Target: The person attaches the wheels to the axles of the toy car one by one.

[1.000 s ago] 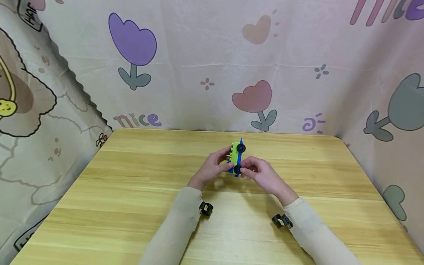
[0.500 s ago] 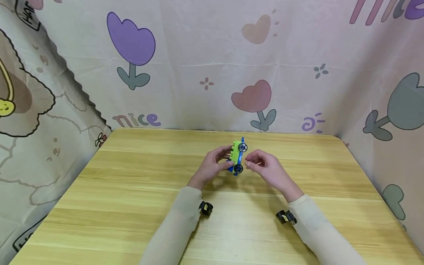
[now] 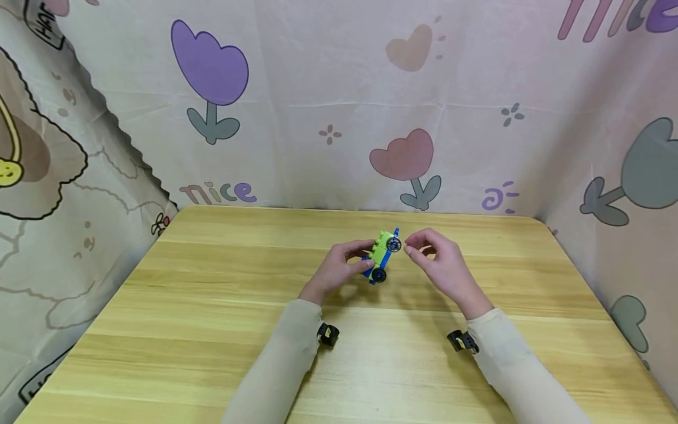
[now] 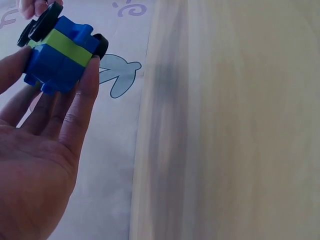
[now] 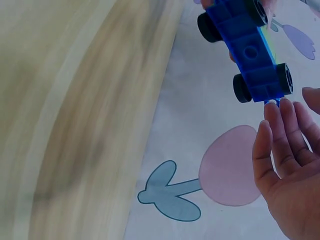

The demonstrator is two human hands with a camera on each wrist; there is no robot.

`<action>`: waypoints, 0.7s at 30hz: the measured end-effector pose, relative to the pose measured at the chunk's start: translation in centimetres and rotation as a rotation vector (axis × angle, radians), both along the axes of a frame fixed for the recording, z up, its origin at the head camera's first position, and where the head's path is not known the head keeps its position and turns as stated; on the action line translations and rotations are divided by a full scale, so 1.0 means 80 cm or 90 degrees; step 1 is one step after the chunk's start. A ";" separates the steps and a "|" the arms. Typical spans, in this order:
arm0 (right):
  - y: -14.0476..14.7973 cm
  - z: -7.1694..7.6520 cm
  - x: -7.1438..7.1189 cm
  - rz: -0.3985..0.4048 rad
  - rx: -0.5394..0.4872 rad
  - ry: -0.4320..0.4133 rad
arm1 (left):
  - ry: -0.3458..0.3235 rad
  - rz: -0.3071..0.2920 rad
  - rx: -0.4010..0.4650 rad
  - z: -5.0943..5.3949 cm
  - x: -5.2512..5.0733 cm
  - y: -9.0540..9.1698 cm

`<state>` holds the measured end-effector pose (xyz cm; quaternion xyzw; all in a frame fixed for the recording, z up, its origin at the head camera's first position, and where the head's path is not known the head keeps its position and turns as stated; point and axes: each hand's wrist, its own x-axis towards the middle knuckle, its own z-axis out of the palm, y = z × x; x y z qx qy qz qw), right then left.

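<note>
A toy car (image 3: 380,252) built of green and blue blocks, with black wheels (image 3: 378,275), is tilted on its side above the table in the head view. My left hand (image 3: 339,266) grips its near end between thumb and fingers. The left wrist view shows the blue-and-green end of the toy car (image 4: 62,57) between the left hand's fingers (image 4: 82,107). To the right of its far wheel is my right hand (image 3: 444,264), bent-fingered and holding nothing. From the right wrist, the blue underside of the toy car (image 5: 250,52) shows, with the right fingertips (image 5: 270,107) close to its end.
Both hands are over a wooden table (image 3: 212,318). Behind it hangs a printed cloth (image 3: 296,76) with flowers, which also covers both sides. A small black device (image 3: 328,335) sits at the left cuff, and another black device (image 3: 463,341) at the right.
My right hand has let go of the near wheel area and moved right and away from me, beside the far wheel. The toy car has leaned to the right in my left hand.
</note>
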<state>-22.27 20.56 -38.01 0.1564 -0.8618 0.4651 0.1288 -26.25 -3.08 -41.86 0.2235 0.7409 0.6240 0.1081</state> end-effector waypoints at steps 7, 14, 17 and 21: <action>0.002 0.002 -0.006 -0.010 -0.008 0.030 | -0.009 -0.019 -0.024 0.002 0.000 -0.004; 0.005 0.004 -0.015 0.019 0.004 0.002 | 0.003 -0.058 -0.051 -0.001 -0.003 -0.004; 0.006 0.004 -0.021 0.053 0.028 -0.042 | 0.003 -0.068 -0.056 -0.001 -0.002 -0.003; 0.006 0.002 -0.025 0.078 0.047 -0.087 | 0.002 -0.068 -0.064 -0.002 -0.001 -0.003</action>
